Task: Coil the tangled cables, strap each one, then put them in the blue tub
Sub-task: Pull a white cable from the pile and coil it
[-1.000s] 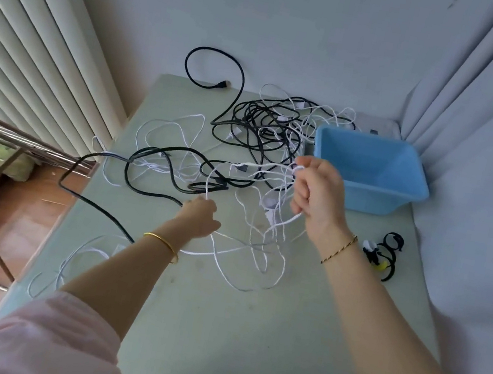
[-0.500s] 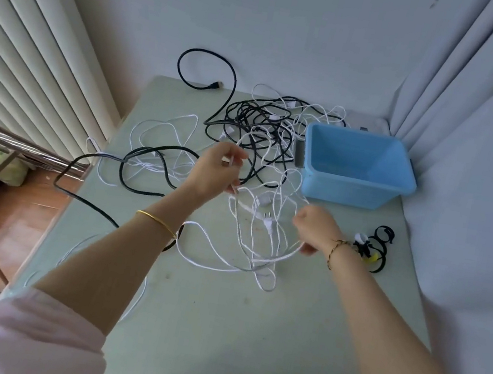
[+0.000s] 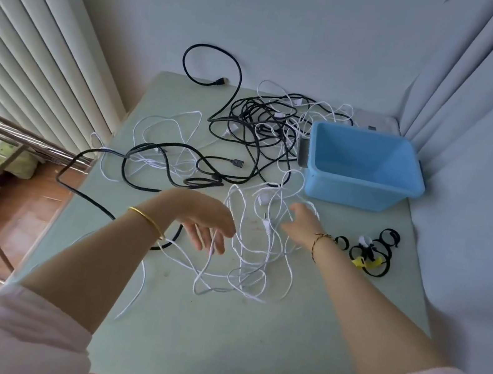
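- Reaching into the white cable (image 3: 254, 256) that sprawls over the middle of the worktop (image 3: 211, 339), the right hand (image 3: 301, 226) has its grip spread. The fingers are straight and point forward, lying on the loops and pinching nothing. It looks like a search for a plug or a free end to start a coil from.
- The left hand (image 3: 204, 222), just beside it, has a slack grip with fingers apart and nearly straight. One white strand runs across the fingertips, and it seems to be draped there, not clamped. My guess is that the hand serves as a hook, keeping that strand apart from the rest of the knot.
- The black cables (image 3: 259, 123) lie heaped at the far edge, with white strands woven through them. One black lead (image 3: 89, 195) hangs over the left edge. None of these is coiled, so the task is at its opening step.
- The straps (image 3: 373, 252), black loops with a yellow tag, lie by the right edge, near the right wrist. That puts them in easy reach once a coil is ready.
- The blue tub (image 3: 360, 188) sits at the far right corner with nothing in it, mouth up and touching the black heap on one side.
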